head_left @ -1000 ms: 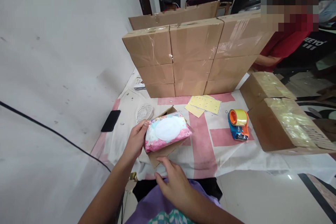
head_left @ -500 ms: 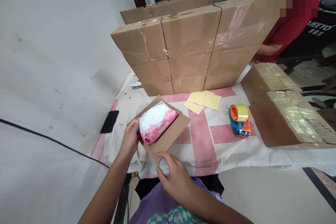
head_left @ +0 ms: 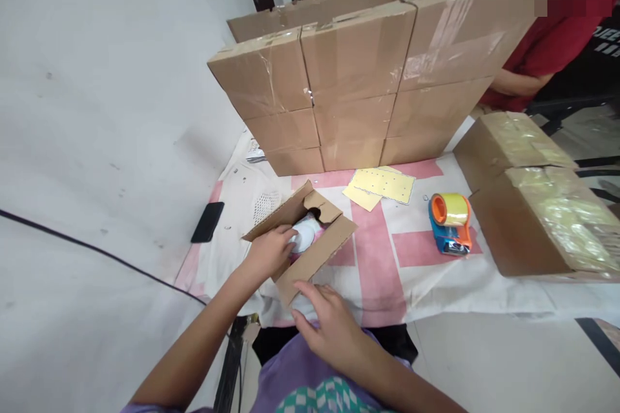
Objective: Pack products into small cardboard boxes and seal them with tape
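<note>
A small open cardboard box (head_left: 317,255) lies on the pink-and-white cloth at the table's near edge. A pink and white soft pack (head_left: 306,235) sits down inside it, mostly hidden by the flaps. My left hand (head_left: 268,251) reaches into the box and presses on the pack, fingers curled over it. At the box's near corner, my right hand (head_left: 327,326) rests against the cardboard with its fingers slightly apart.
A wall of stacked sealed cartons (head_left: 358,84) stands at the back, with two more cartons (head_left: 537,206) on the right. An orange-blue tape dispenser (head_left: 450,222), yellow label sheets (head_left: 382,186), a black phone (head_left: 207,221) and a white mesh (head_left: 266,205) lie on the cloth. A person in red (head_left: 547,45) sits behind.
The pack, held above the box by my left hand a second ago, went down into the box. My left hand followed it inside; my right hand stayed at the near corner.
</note>
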Tool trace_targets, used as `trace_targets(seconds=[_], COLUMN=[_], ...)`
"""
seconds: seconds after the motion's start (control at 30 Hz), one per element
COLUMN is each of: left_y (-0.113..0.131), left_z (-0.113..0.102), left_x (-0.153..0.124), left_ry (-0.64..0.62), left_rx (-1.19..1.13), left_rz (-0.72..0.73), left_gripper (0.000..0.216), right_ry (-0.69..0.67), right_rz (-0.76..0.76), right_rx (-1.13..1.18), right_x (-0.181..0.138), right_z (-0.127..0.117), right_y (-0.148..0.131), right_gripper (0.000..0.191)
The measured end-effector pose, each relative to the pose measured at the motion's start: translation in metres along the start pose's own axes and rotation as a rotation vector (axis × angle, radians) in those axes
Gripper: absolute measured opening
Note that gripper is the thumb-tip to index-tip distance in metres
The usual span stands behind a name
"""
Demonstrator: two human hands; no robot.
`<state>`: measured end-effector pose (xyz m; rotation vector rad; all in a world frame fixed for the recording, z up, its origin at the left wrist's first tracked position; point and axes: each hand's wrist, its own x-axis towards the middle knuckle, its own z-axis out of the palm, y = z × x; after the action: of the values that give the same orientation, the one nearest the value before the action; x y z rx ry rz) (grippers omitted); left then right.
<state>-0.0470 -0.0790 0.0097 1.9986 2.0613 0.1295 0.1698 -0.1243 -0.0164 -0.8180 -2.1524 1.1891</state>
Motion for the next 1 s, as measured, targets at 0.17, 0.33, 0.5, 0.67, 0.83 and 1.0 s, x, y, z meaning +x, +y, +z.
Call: trace_targets(seconds=[0.17,0.33,0.5,0.67,0.83,1.0], left_y=[-0.017,-0.024,-0.026,-0.022,0.006,0.042], left_z=[0.000,0.014,0.011,-0.016,-0.042,-0.021], left_x=[-0.015,-0.037,-0.055,-0.055,-0.016,0.040], left_ry=[0.124,0.692,0.828,0.448,0.006,-0.350], left_rx=[-0.135,-0.288,-0.081,0.226,0.300,0.443], left_rz=[0.279,0.410,0.241,0.425,0.459,0.155], left_gripper=[0.034,0.029,0.026,0.014,0.019,0.065], right_ry=[0.250,0.367,0.268,0.324,0.349,0.386], right_rz=[-0.188,-0.268,-0.212,-0.235,-0.299,-0.276], right_rx=[-0.071,-0.318,-0.509,-0.365,-0.120,-0.160], right_x=[0.007,0.036,0.058,0.067,0.083,0.085], right_z=[-0.026,-0.051,-0.060,-0.068,-0.078,-0.071], right_y=[0.020,0.050,0.069,0.078,0.078,0.077], right_gripper=[0.044,0.039,0.027,0.042,0.051,0.044])
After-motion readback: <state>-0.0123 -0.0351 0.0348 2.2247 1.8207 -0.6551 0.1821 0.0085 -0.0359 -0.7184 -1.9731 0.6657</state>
